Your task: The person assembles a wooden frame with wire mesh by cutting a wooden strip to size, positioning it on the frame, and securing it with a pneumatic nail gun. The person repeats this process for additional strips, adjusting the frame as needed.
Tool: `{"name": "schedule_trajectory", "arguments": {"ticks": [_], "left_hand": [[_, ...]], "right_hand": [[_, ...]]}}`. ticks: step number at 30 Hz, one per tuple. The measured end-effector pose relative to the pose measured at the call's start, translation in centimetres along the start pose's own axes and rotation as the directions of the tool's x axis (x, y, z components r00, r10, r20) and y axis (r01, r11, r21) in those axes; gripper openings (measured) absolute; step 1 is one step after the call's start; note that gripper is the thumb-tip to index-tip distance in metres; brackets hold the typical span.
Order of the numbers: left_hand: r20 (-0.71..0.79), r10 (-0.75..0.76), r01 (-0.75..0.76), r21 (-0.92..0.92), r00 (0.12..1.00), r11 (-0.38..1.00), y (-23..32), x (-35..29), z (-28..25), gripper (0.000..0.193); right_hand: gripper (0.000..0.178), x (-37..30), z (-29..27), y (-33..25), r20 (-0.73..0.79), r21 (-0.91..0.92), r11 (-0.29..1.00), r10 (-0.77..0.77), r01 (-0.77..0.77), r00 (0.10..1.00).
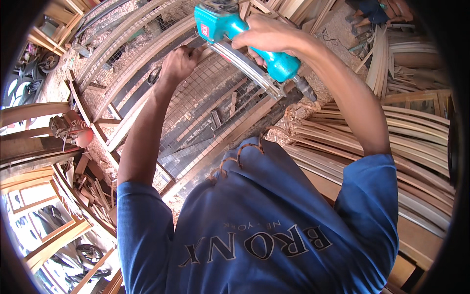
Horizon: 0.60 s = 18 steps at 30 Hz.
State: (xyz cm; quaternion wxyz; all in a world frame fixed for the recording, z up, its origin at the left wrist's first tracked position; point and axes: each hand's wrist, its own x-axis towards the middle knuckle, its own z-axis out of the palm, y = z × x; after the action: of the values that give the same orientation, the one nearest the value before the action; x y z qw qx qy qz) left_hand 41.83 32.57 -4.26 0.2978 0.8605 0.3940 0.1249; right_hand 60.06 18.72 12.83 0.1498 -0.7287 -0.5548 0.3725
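My right hand (269, 34) wraps round the grip of a teal air nail gun (283, 67), raised at the top centre, with its silver magazine (247, 71) slanting down to the right. A metal coupling (306, 89) sits at the grip's end, near an orange-brown coiled air hose (240, 159) that loops down by my shirt. To the left of the gun's head, my left hand (178, 63) rests with curled fingers on a wooden strip of a large frame. Wire mesh (210, 93) spans this frame under both hands. The nail gun's tip is partly hidden.
Long wooden strips (372, 142) are stacked at the right. Curved wooden rails (122, 39) extend at the upper left. A red-orange machine (81, 137) stands at the left, above window-like wooden frames (54, 210). Wood shavings litter the floor; another person (374, 12) is at the upper right.
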Motion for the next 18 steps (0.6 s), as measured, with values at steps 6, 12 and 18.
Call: {"name": "schedule_trajectory", "arguments": {"ticks": [6,12,18], "left_hand": [[0.005,-0.022,0.022,-0.003,1.0,1.0,0.5,-0.4,-0.4,0.065],[0.056,-0.055,0.057,-0.028,0.997,0.998,0.7,-1.0,-1.4,0.063],[0.087,-0.046,0.047,-0.014,0.995,0.999,0.6,-1.7,-1.5,0.088]], "right_hand": [[0.029,-0.2,0.5,-0.2,-0.015,0.001,1.0,-0.01,0.011,1.0],[0.027,-0.8,0.4,-2.0,-0.015,-0.014,1.0,0.023,-0.023,1.0],[0.033,-7.7,-0.3,-0.2,-0.224,0.228,0.971,-0.014,0.066,0.975]]}}
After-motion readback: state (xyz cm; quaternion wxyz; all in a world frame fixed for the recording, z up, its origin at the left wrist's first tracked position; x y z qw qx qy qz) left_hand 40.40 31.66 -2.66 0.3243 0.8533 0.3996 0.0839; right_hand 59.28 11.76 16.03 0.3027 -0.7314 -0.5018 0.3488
